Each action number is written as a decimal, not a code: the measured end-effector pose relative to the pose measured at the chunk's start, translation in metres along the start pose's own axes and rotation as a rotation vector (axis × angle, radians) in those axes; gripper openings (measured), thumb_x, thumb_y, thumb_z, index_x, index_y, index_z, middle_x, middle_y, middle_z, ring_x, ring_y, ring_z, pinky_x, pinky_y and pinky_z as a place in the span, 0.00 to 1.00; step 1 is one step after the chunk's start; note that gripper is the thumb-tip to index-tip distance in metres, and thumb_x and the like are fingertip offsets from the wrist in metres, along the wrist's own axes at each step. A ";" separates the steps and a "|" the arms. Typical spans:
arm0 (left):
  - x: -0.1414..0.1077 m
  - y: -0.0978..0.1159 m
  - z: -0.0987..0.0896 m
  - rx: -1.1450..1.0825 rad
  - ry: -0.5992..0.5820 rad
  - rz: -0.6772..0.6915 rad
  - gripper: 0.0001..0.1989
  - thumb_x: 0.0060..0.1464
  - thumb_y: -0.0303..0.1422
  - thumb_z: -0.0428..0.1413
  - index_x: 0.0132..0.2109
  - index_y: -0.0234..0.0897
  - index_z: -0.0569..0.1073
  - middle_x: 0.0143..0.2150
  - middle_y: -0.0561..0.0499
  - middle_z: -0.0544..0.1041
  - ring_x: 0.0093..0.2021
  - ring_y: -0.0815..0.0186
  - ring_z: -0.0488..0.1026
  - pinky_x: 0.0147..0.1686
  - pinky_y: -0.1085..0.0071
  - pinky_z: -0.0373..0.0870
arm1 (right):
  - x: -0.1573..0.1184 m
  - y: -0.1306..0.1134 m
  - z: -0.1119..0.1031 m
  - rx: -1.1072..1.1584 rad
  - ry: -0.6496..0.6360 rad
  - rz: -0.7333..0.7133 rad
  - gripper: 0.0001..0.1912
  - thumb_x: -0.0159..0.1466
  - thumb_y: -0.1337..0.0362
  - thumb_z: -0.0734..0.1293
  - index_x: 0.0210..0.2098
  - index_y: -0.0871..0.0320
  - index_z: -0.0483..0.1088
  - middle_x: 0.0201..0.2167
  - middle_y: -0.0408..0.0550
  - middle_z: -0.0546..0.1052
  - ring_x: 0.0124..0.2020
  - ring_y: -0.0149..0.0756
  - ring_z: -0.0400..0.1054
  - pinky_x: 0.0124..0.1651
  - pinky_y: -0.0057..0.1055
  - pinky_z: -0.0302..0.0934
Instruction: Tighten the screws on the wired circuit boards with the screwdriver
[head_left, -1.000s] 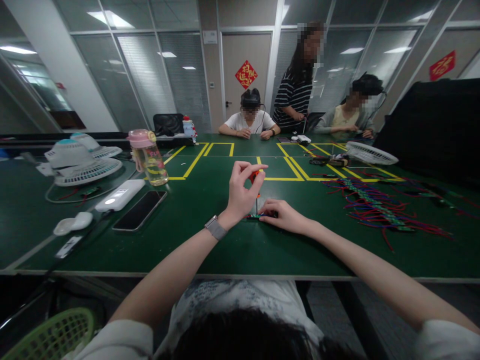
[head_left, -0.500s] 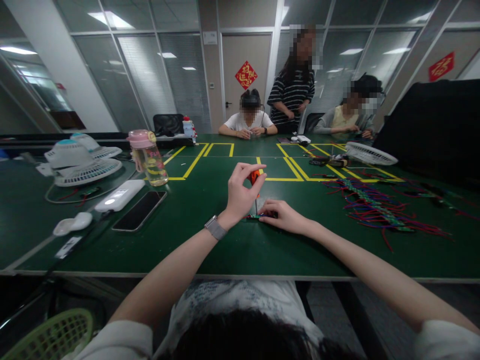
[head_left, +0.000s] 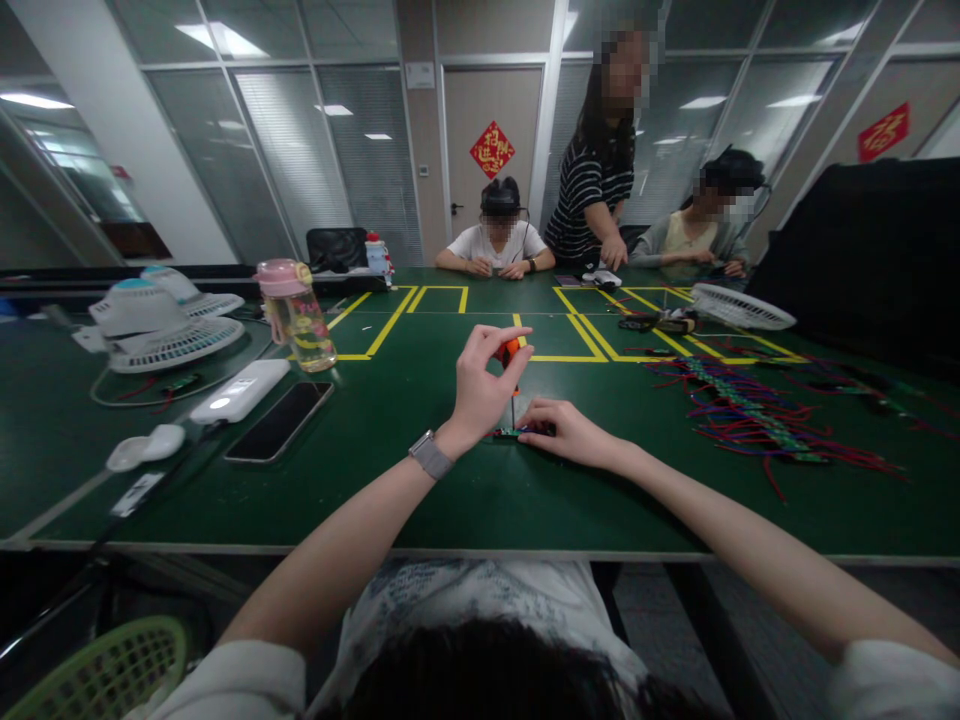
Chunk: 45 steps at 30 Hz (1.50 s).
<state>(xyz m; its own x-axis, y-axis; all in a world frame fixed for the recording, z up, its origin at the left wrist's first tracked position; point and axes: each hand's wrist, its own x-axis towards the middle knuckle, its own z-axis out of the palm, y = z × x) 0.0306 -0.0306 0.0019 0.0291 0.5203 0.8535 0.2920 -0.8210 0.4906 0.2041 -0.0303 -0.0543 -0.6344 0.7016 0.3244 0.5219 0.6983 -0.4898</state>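
Note:
My left hand is closed around the orange handle of a screwdriver, its index finger stretched over the top. The screwdriver stands upright, its thin shaft pointing down at a small green circuit board on the table. Whether the tip sits in a screw is too small to tell. Just to the right, my right hand lies low on the table, thumb and fingers pinched on the board's right end. Its fingers partly cover the board and the wires there.
Wired circuit boards lie in a long row at right. A phone, white power bank, pink-lidded bottle and white fans occupy the left. Beyond the yellow tape, two people sit and one stands.
The orange handle shows a different side, so the screwdriver has turned a little in my left hand. My right hand stays put. The standing person now leans and reaches down to the table.

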 end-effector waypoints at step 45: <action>-0.002 -0.005 0.001 -0.143 -0.052 -0.044 0.15 0.65 0.32 0.45 0.53 0.40 0.71 0.50 0.47 0.75 0.48 0.65 0.74 0.48 0.67 0.70 | 0.000 0.001 0.001 0.005 -0.001 -0.008 0.10 0.63 0.62 0.66 0.39 0.61 0.76 0.32 0.49 0.72 0.31 0.34 0.68 0.35 0.30 0.61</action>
<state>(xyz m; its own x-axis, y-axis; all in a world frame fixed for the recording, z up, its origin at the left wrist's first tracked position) 0.0297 -0.0274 -0.0018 0.0696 0.5648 0.8223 0.1554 -0.8203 0.5503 0.2037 -0.0293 -0.0559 -0.6392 0.6957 0.3277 0.5139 0.7034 -0.4910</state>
